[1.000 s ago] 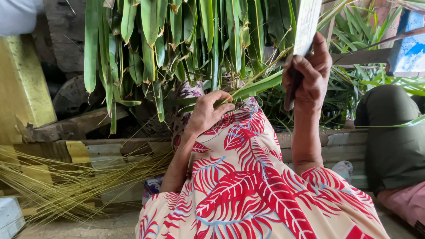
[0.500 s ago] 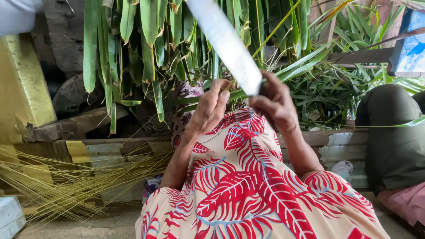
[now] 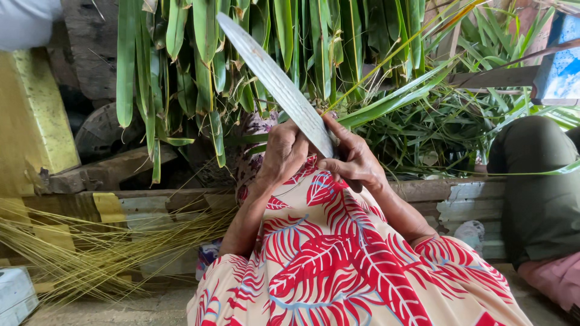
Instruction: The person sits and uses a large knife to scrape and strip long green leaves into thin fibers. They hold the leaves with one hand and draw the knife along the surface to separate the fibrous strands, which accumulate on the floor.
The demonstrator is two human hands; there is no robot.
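Nearest the camera lay the person's lap, covered by a cream cloth printed with red leaves, over which both forearms reached away. Just beyond it, the right hand had its fingers clamped around the handle end of a long knife, whose flat grey blade rose slantwise up and to the left, its tip far up against the hanging foliage. The left hand, touching the blade's left side, had its fingers curled together over a green leaf strip that ran out to the right; how tightly they pinched it cannot be told. The blade appeared stiff, thin and fairly heavy for its length, best held by the handle, well clear of the edge. The leaf strip looked light, pliant and smooth, likely to slip or split along its grain, so a hold close to the blade seemed soundest. To the near left, a sheaf of dry yellow midribs lay spread beside a worn wooden ledge. At the right sat another person's bent leg in dark green cloth. Farthest off hung green palm leaves, with a heap of cut fronds to the right.
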